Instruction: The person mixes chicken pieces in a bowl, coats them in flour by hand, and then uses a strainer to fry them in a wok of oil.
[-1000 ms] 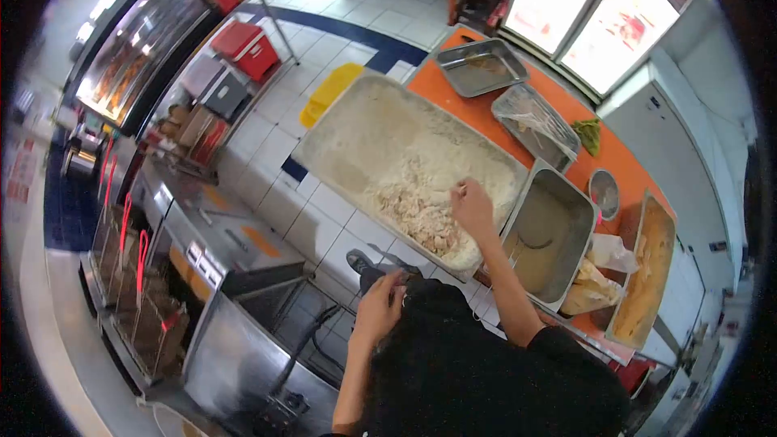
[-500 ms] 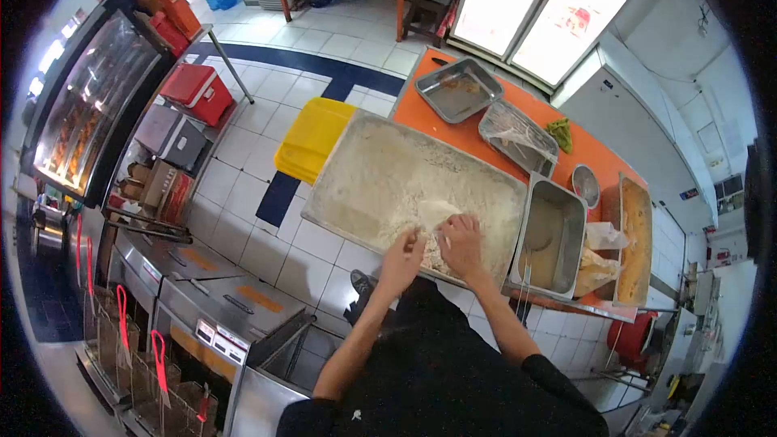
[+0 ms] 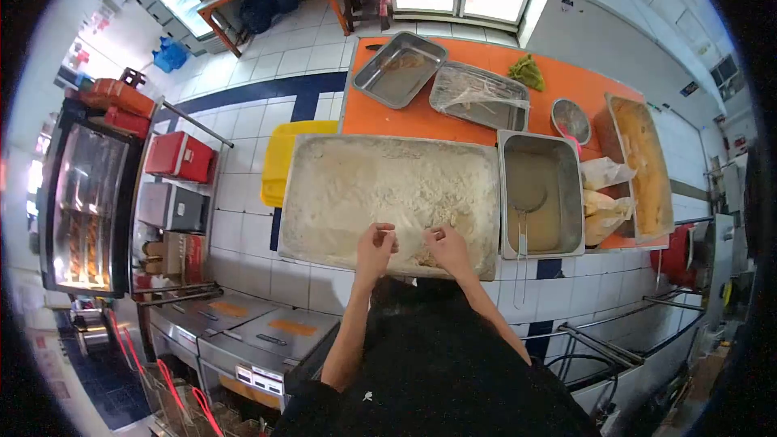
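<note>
A large metal tray (image 3: 388, 139) of pale flour lies before me, with lumpier flour (image 3: 441, 194) toward its right side. My left hand (image 3: 375, 252) is over the near middle of the tray, its fingers curled toward the thumb. To its right, my right hand (image 3: 447, 248) is also curled, fingertips turned toward the left hand. A small gap separates the two hands. Pale flour fills the background between them, and anything pinched in the fingers cannot be made out. Darker, clumpy bits (image 3: 424, 257) lie in the flour by the right wrist.
Right of the tray stands a deep pan (image 3: 579, 194) of cloudy liquid with a wire-handled strainer (image 3: 522, 231). Beyond are a metal pan (image 3: 380, 85), a plastic-covered pan (image 3: 477, 101), a green cloth (image 3: 528, 73) and a bowl (image 3: 571, 121). Fryers (image 3: 243, 340) stand at lower left.
My hands have moved apart and lie slightly more to the left in view. The view has turned, so the tray now appears level. More lumpy flour shows beyond my right hand.
</note>
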A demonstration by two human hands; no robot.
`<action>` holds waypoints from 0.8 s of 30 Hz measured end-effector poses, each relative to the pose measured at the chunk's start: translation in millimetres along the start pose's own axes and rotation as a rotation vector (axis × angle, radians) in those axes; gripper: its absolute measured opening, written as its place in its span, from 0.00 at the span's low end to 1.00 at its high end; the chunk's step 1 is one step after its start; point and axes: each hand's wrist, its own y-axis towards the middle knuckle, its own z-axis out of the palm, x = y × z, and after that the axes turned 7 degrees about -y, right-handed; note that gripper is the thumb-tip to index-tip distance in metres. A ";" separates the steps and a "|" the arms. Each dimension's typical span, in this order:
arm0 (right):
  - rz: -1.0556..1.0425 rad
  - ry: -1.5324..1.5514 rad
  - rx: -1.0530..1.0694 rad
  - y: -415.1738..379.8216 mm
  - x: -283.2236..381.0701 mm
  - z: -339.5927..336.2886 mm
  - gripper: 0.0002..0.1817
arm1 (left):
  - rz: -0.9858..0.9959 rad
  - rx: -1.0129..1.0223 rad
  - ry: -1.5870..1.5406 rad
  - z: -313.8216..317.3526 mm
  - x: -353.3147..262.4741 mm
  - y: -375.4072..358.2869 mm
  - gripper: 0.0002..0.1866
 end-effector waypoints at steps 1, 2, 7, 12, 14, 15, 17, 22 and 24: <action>0.002 -0.108 0.140 6.0 8.1 -3.8 0.17 | 0.005 -0.004 0.018 5.1 -5.2 -0.9 0.10; -0.001 -0.216 0.282 13.8 13.0 -5.6 0.19 | 0.013 -0.063 0.149 9.0 -10.1 -2.0 0.11; -0.046 -0.222 0.314 31.0 6.9 12.0 0.21 | 0.022 -0.206 0.554 29.5 -30.6 11.6 0.18; -0.401 -0.023 0.519 29.2 -3.8 13.8 0.19 | -0.012 0.014 1.095 29.7 2.7 61.6 0.25; -0.171 0.021 0.705 27.0 4.0 -7.4 0.22 | 0.049 -0.010 1.078 25.2 0.6 56.3 0.22; -0.178 0.016 0.694 35.9 4.4 -13.0 0.22 | 0.114 -0.044 1.049 26.5 -4.5 60.4 0.18; 0.087 0.121 0.318 31.3 1.3 -16.4 0.25 | 0.124 -0.013 0.805 32.5 -31.8 47.7 0.15; 0.140 0.113 0.391 51.7 43.5 -46.0 0.27 | 0.075 0.068 0.413 41.0 -60.5 17.5 0.06; 0.114 0.191 0.397 51.8 52.8 -45.9 0.27 | 0.117 0.014 0.420 42.9 -56.1 15.4 0.07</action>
